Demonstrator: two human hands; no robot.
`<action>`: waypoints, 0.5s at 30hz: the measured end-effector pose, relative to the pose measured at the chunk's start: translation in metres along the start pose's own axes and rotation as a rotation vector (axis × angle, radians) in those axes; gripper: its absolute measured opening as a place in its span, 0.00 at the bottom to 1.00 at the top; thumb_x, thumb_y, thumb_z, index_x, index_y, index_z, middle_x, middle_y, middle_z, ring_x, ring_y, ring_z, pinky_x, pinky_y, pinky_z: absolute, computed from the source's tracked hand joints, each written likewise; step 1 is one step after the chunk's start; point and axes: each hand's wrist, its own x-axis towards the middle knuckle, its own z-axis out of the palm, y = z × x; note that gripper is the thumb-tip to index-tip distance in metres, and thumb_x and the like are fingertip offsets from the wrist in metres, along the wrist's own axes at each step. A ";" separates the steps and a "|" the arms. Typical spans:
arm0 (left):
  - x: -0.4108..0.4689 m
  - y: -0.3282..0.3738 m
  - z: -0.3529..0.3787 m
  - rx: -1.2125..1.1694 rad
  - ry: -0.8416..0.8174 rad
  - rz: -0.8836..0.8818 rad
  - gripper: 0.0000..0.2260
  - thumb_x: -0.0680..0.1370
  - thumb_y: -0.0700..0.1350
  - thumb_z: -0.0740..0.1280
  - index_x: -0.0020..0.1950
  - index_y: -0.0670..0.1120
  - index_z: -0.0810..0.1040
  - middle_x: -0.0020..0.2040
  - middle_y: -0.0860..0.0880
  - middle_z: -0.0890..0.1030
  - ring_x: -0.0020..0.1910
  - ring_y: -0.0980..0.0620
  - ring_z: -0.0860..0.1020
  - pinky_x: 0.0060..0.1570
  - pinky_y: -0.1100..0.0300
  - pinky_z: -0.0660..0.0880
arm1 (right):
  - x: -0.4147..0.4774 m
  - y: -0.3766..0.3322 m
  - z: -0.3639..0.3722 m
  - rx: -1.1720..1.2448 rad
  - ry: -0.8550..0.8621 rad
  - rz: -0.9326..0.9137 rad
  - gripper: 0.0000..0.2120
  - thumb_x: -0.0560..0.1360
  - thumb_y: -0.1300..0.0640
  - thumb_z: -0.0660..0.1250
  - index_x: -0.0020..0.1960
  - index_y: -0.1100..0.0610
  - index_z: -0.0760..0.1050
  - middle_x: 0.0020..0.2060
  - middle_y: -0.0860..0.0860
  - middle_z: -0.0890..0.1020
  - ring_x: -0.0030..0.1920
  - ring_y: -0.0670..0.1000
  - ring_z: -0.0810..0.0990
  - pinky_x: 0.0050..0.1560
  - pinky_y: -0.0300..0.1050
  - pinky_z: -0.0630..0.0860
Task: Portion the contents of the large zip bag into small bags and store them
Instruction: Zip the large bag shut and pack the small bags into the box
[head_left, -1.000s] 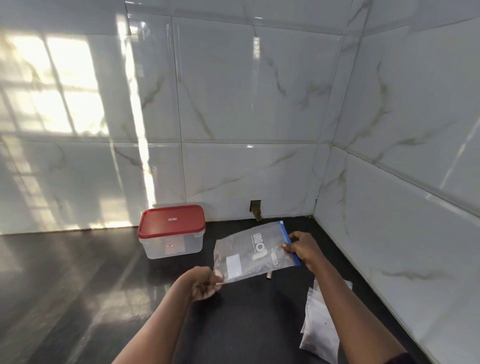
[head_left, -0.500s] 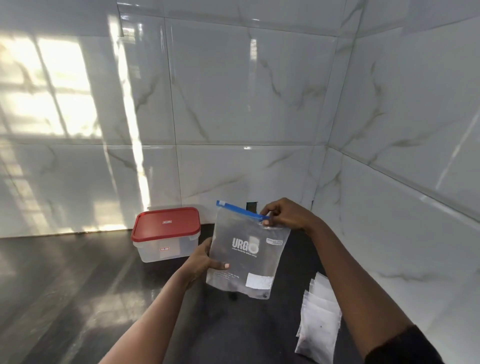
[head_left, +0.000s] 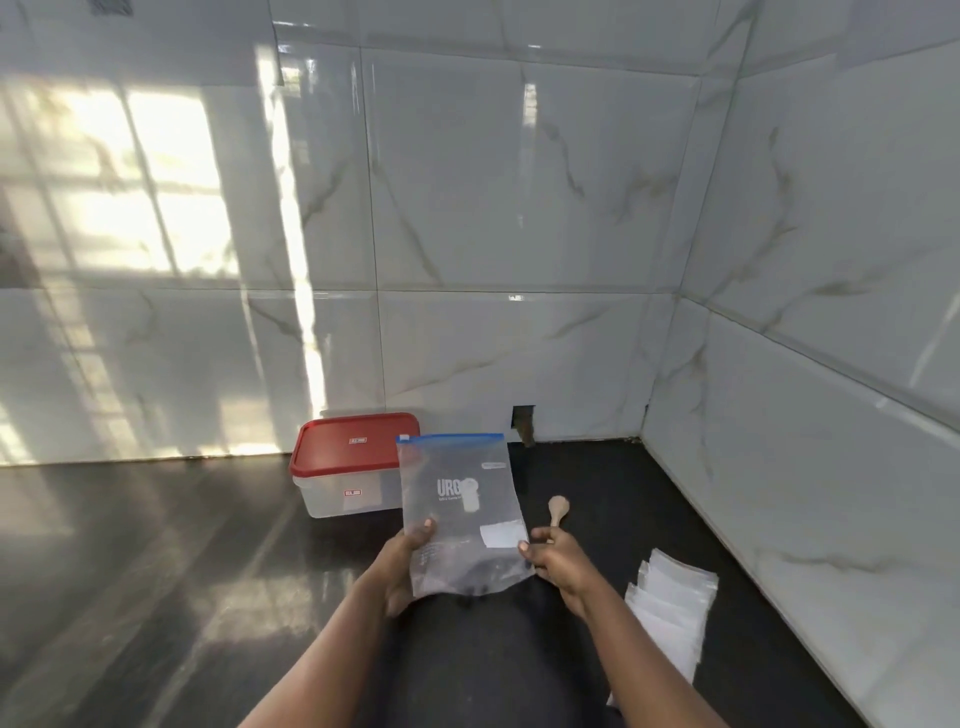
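I hold the large clear zip bag (head_left: 460, 512) upright over the dark counter, its blue zip strip on top and dark contents settled at the bottom. My left hand (head_left: 402, 564) grips its lower left edge, thumb on the front. My right hand (head_left: 553, 558) pinches the lower right edge. A stack of small clear bags (head_left: 670, 610) lies on the counter to the right of my right arm. A small wooden spoon (head_left: 557, 510) lies just behind my right hand.
A clear plastic box with a red lid (head_left: 353, 465) stands shut at the back, left of the bag. White marble-tiled walls close off the back and right side. The dark glossy counter (head_left: 156, 571) stretches to the left.
The bag went from lying sideways to standing upright. My right hand left the zip strip and dropped to the bag's lower right edge. My left hand shifted to the lower left edge.
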 end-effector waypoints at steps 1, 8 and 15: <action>0.000 -0.002 -0.003 0.019 0.005 -0.061 0.12 0.78 0.45 0.63 0.56 0.39 0.76 0.48 0.39 0.83 0.43 0.42 0.83 0.40 0.50 0.81 | -0.002 0.000 0.002 0.011 0.040 -0.006 0.13 0.75 0.64 0.67 0.58 0.63 0.71 0.46 0.54 0.79 0.43 0.48 0.77 0.43 0.39 0.74; -0.005 0.001 -0.007 0.019 -0.101 -0.046 0.23 0.67 0.34 0.70 0.61 0.46 0.71 0.53 0.41 0.81 0.46 0.42 0.81 0.37 0.52 0.82 | -0.014 -0.015 0.012 0.288 0.005 0.118 0.04 0.77 0.64 0.65 0.49 0.58 0.71 0.41 0.54 0.80 0.40 0.51 0.79 0.38 0.44 0.76; -0.002 0.001 -0.007 0.099 -0.111 -0.028 0.21 0.70 0.19 0.57 0.61 0.29 0.71 0.50 0.34 0.81 0.47 0.37 0.81 0.38 0.51 0.82 | -0.008 -0.011 0.007 0.335 -0.010 0.090 0.10 0.73 0.75 0.64 0.46 0.61 0.72 0.41 0.57 0.81 0.36 0.52 0.82 0.30 0.45 0.80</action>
